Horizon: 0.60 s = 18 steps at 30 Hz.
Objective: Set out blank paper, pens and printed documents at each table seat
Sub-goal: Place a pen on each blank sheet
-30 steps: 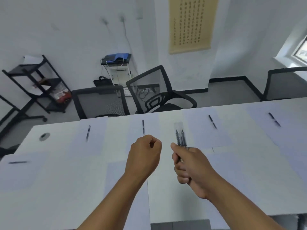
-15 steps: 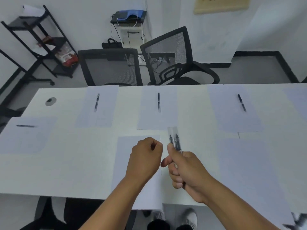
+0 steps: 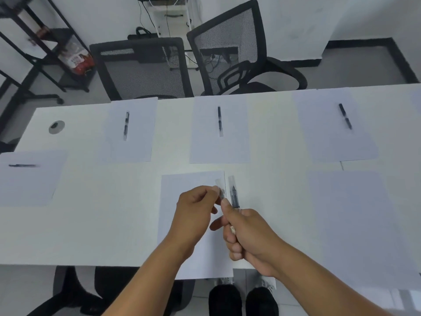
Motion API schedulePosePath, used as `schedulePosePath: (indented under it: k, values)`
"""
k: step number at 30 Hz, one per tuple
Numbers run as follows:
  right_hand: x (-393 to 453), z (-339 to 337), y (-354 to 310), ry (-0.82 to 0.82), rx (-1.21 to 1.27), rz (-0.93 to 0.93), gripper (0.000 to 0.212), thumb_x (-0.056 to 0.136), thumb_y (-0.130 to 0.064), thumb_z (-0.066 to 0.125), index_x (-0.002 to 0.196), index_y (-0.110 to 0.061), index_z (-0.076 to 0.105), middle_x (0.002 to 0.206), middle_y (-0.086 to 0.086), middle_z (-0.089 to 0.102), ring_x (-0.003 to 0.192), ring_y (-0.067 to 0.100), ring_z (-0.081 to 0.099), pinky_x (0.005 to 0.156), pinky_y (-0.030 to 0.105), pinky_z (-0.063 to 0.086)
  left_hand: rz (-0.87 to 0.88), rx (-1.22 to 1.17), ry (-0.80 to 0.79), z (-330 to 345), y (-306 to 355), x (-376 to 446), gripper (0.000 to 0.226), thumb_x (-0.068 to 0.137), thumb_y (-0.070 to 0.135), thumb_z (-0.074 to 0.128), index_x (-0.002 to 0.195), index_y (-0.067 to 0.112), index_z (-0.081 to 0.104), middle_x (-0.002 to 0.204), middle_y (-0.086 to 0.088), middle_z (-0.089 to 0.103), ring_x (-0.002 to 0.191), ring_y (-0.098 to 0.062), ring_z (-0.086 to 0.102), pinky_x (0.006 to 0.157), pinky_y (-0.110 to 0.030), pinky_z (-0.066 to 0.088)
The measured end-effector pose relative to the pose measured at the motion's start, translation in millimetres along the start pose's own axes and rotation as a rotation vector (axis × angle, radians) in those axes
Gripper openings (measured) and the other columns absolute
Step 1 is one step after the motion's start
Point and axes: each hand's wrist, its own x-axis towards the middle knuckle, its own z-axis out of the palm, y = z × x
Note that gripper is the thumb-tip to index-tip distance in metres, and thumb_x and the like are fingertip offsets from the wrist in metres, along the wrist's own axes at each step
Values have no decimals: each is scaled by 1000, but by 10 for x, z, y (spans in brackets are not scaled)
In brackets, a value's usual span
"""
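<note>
My right hand (image 3: 247, 236) grips a pen (image 3: 234, 192) that points away from me. My left hand (image 3: 196, 210) pinches the tip of a second pen (image 3: 220, 189) right beside it. Both hands hover over a blank sheet (image 3: 180, 224) at the near edge of the white table (image 3: 91, 224). Three sheets along the far edge each carry a pen: left pen (image 3: 126, 125), middle pen (image 3: 219, 120), right pen (image 3: 345, 116). At the left end lies a further sheet (image 3: 27, 179) with a pen (image 3: 21, 165). A bare sheet (image 3: 355, 224) lies at my right.
Two black mesh chairs (image 3: 145, 69) (image 3: 230, 44) stand behind the far edge. A black shelf rack (image 3: 34, 46) is at the far left. A round cable grommet (image 3: 56, 127) sits in the table's left corner. My shoes (image 3: 241, 299) show below the near edge.
The view tilted down toward the table. My left hand, curled and holding nothing before, now pinches one pen and has pulled it a little left of the other in my right hand.
</note>
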Motion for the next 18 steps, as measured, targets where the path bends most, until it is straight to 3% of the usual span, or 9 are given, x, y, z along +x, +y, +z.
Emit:
schedulePosePath:
  k: [4, 11, 14, 18]
  values:
    - [76, 66, 79, 1, -20, 28, 69, 103, -66, 55, 108, 0, 75, 63, 5, 43, 51, 17, 37, 53, 30, 37, -23, -21, 19, -42, -142, 51, 23, 105, 21, 66, 91, 17, 83, 84, 7, 79, 67, 1, 64, 60, -12, 50]
    - [223, 135, 172, 18, -54, 31, 68, 106, -66, 50, 109, -3, 76, 72, 13, 61, 57, 24, 58, 62, 36, 53, -14, 25, 33, -105, -298, 192, 21, 103, 20, 68, 88, 13, 82, 82, 6, 79, 65, 1, 65, 58, -10, 50]
    - [292, 121, 220, 59, -32, 33, 66, 108, -62, 50, 111, -1, 75, 77, 14, 69, 67, 27, 67, 70, 38, 60, 7, 68, 80, -123, -359, 292, 24, 103, 22, 69, 86, 9, 79, 81, 4, 79, 62, -2, 64, 61, -17, 52]
    - [354, 29, 300, 148, -79, 42, 63, 109, -57, 50, 108, 1, 74, 77, 8, 71, 70, 22, 66, 66, 34, 54, -28, 203, 123, -176, -550, 512, 31, 103, 30, 68, 80, 10, 75, 80, 4, 79, 68, -15, 69, 68, -32, 54]
